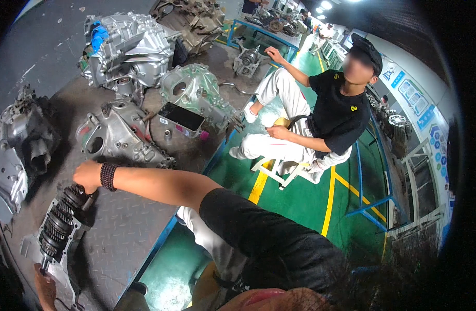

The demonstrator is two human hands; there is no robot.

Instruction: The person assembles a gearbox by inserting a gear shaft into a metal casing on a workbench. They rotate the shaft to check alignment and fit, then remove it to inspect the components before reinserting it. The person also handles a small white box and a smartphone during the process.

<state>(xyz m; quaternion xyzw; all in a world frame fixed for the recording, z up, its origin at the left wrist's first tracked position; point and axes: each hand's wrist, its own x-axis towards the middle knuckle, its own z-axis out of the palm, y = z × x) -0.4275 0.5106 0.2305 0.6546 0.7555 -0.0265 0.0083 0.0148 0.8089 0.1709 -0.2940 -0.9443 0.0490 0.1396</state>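
A dark gear shaft (58, 228), stacked with several toothed gears, lies lengthwise over an open silver housing half (77, 243) at the left of the bench. My right hand (88, 175), with a beaded bracelet on its wrist, closes round the shaft's far end; its fingertips are partly hidden. At the near end, my left hand (44, 287) grips the thin bare tip of the same shaft. Beyond my right hand sits a grey cast cover (113, 135) with a round hole.
A phone (182, 117) rests on a small box by a pale housing (194, 88). Large gearbox casings (132, 49) stand at the back, another casing (20, 145) at far left. Past the bench's blue edge (155, 249), a seated person (334, 103) is on the right.
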